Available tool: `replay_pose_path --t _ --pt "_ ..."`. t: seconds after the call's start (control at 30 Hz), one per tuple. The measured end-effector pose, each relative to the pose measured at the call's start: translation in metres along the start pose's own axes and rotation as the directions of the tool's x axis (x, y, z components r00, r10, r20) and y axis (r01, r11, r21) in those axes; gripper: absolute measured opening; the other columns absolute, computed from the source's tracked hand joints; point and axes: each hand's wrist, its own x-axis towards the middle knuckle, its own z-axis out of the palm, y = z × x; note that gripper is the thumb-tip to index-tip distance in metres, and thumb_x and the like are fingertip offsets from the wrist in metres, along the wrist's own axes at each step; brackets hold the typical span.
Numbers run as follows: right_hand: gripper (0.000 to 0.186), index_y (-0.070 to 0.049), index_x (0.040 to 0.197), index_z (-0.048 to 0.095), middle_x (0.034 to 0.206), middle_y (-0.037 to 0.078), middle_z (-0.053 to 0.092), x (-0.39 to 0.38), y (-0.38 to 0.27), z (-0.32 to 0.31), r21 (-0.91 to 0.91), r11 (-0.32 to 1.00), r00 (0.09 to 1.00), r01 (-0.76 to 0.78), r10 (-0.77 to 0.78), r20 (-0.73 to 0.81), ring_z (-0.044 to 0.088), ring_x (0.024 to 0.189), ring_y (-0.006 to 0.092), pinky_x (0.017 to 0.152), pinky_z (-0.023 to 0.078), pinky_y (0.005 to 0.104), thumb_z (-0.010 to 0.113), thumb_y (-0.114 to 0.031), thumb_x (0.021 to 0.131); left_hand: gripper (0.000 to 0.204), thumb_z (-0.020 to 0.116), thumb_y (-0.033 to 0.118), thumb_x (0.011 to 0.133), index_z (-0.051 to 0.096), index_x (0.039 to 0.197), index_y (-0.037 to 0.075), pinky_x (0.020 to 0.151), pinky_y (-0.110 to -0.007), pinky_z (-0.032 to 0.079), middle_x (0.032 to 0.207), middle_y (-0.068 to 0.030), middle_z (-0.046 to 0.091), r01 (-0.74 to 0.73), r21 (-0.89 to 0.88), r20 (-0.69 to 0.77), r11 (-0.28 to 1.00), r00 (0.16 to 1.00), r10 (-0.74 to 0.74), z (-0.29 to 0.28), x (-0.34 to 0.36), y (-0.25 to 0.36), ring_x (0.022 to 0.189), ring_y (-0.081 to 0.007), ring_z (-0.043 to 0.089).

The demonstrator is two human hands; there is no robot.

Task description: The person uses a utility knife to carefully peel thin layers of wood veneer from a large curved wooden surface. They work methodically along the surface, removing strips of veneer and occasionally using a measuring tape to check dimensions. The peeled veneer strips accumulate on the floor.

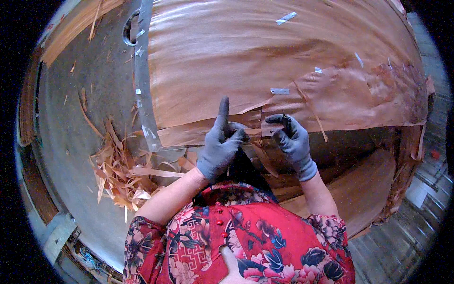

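Observation:
Both my hands wear grey gloves above the near edge of a broad brown wood veneer sheet. My left hand points its index finger over the sheet, with the thumb pressed against the other, curled fingers. What they pinch, if anything, I cannot make out. To its right, my right hand has bent fingers closed around a small dark thing, too small to name. Below the edge, between the hands, is a narrow veneer piece. A thin veneer strip lies slanting beyond my right hand.
Curled veneer scraps are heaped on the grey surface at left. Pale tape pieces dot the sheet, and a grey strip runs along its left edge. A black loop shows at far left. Slatted flooring lies right.

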Motion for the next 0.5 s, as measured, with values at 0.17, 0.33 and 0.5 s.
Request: replay_pose_path --t 0.17,0.33,0.5 --pt "0.013 -0.001 0.090 0.063 0.080 -0.001 0.063 -0.001 -0.002 0.004 0.146 0.937 0.946 -0.319 0.305 0.111 0.055 0.075 0.0067 0.068 0.046 0.0237 0.065 -0.011 0.083 0.086 0.055 -0.006 0.083 0.005 0.148 0.017 0.077 -0.027 0.048 0.081 -0.0031 0.059 -0.027 0.111 0.042 0.994 0.999 0.022 0.005 0.005 -0.004 0.076 -0.0108 0.056" --pt "0.006 -0.001 0.083 0.064 0.070 0.000 0.062 0.015 0.009 -0.003 0.023 0.975 0.975 -0.219 0.218 0.047 0.055 0.066 0.0071 0.060 0.046 0.0248 0.061 -0.006 0.081 0.090 0.063 0.000 0.079 0.005 0.148 0.009 0.082 -0.033 0.047 0.081 -0.0063 0.061 -0.443 0.438 0.085 0.782 0.887 0.454 -0.007 0.025 -0.012 0.077 -0.0159 0.059" --pt "0.012 -0.003 0.076 0.064 0.064 0.011 0.061 0.041 0.030 -0.020 -0.256 0.954 0.981 -0.159 0.182 0.068 0.057 0.056 0.0160 0.054 0.046 0.0301 0.063 -0.015 0.078 0.082 0.067 0.001 0.077 0.020 0.144 0.005 0.075 -0.031 0.048 0.083 -0.0070 0.062 -0.586 0.718 0.271 0.375 0.732 0.626 -0.029 0.061 -0.013 0.078 -0.0185 0.061"
